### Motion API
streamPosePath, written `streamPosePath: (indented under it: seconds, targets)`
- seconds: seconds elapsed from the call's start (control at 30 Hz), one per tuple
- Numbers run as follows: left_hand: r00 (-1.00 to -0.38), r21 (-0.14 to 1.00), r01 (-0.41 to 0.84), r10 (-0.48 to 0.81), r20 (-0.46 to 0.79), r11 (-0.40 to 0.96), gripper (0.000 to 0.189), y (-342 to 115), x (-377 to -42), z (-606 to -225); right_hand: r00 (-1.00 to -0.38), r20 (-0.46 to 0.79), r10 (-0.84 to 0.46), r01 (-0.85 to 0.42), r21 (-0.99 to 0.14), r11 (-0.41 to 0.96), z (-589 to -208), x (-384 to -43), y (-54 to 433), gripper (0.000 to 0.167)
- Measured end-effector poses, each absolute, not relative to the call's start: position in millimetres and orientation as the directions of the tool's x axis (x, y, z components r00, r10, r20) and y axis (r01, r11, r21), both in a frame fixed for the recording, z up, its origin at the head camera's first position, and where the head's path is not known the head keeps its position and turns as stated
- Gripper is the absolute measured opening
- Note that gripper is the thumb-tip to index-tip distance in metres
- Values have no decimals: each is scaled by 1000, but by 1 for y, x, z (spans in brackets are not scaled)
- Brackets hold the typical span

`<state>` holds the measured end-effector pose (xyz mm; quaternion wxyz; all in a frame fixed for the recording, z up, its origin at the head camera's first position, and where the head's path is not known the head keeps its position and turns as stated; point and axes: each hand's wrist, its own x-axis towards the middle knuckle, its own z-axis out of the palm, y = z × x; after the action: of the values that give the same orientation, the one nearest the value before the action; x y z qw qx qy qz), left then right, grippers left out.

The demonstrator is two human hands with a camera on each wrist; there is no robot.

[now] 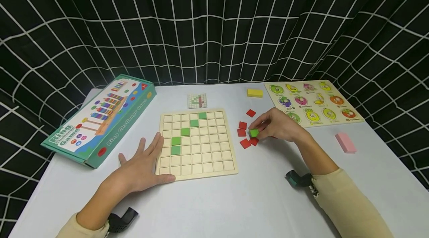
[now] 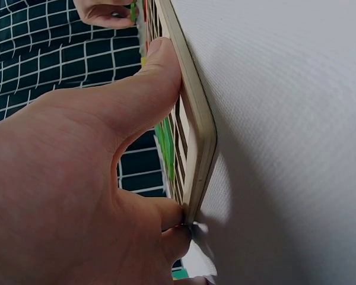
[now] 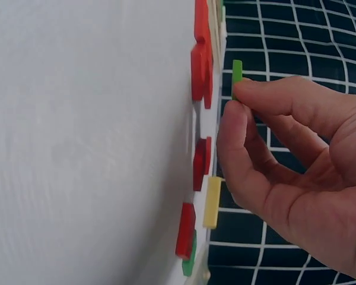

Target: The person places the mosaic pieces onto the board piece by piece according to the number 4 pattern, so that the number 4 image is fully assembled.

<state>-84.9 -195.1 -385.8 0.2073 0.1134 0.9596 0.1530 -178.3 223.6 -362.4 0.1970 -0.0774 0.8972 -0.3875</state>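
Observation:
A square wooden grid board (image 1: pixel 202 157) lies on the table, with several green square tiles (image 1: pixel 185 132) set in its cells in a stepped line. My left hand (image 1: pixel 139 171) rests at the board's near left corner, fingers extended along the left side and thumb (image 2: pixel 157 77) over the front edge. To the right of the board, my right hand (image 1: pixel 279 125) pinches a green tile (image 3: pixel 237 71) between thumb and fingertips, held above the table. Several red square tiles (image 1: pixel 241 132) lie loose beneath and beside that hand. In the right wrist view, another green piece (image 3: pixel 190 255) shows partly behind a red tile.
A small pattern card (image 1: pixel 197 101) lies behind the board. A green game box (image 1: pixel 100 119) occupies the left side. At the back right are a fruit picture board (image 1: pixel 298 100) and a yellow block (image 1: pixel 254 93); a pink block (image 1: pixel 346 143) lies farther right.

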Motion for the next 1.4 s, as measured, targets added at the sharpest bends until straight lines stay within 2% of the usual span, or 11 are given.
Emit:
streamPosePath:
  seconds: [0.77,1.4]
  targets:
    - [-890,334,158,281,-360,929,129,-195,-87,-387,-933,-261,-249,12,-713,701,-359,-180,182,26]
    - [-892,347,153,280,-354,925,129,-194,-87,-384,-916,-261,-306,-17,-734,679,-356,-176,128,23]
